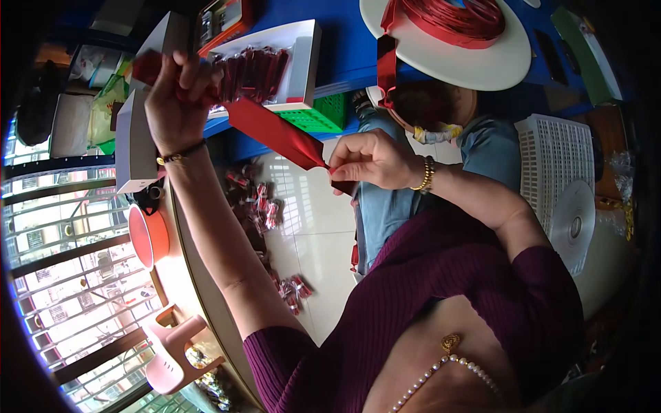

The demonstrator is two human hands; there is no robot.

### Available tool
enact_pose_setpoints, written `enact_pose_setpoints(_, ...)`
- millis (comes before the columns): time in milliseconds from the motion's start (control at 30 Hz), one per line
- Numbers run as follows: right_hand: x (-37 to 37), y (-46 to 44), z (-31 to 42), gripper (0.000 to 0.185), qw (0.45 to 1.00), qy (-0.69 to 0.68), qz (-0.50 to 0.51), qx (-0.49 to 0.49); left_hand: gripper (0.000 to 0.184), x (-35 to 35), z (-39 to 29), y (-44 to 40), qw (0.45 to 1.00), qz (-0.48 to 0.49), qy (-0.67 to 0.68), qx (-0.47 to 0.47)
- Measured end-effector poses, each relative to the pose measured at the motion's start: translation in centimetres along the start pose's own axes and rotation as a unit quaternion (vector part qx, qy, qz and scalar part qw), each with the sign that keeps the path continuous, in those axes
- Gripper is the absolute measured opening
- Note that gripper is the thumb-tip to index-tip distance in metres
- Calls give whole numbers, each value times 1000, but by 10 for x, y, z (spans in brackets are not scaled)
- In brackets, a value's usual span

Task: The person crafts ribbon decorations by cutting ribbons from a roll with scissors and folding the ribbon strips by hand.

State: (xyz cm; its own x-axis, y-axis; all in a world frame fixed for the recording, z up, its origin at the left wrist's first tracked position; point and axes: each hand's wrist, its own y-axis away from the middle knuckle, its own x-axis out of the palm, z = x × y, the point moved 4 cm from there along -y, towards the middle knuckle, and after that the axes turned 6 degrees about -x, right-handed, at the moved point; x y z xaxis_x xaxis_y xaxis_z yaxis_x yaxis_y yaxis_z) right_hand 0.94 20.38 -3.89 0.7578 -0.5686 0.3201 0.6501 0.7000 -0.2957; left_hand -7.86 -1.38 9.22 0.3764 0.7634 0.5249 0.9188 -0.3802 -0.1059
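A wide, shiny red ribbon (275,134) is stretched between my two hands, slanting down from left to right. My left hand (180,93) is raised at the upper left, fingers curled around the ribbon, with part of it sticking out past the hand. Lower and nearer my body, my right hand (375,160) pinches the ribbon where it gathers narrow, and a short dark red end hangs below the fingers. Behind, a coil of red ribbon (458,24) lies on a white round disc (475,72), and a folded ribbon length (387,62) hangs over its left side.
A white box (308,58) of wrapped dark red pieces stands on the blue table (337,41), above a green basket (323,113). Red-and-white bundles (265,206) lie on the tiled floor. A white basket (558,165) is at right; a red tub (148,235) and pink stool (172,351) at left.
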Motion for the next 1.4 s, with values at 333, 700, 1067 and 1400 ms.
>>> enact_pose_setpoints(333,-28,-50,78,14,924,248,-47,-287,54,-24,150,-13,971,-214,-76,-79)
enact_pose_setpoints(700,-63,-61,59,15,959,206,-158,-116,73,51,170,12,986,-122,-85,-77)
enact_pose_setpoints(1067,-73,-51,29,57,958,233,-117,-116,34,38,162,21,909,-195,-340,-139)
enact_pose_setpoints(1400,-21,-11,-73,49,978,188,32,89,28,30,92,19,991,-93,88,-47)
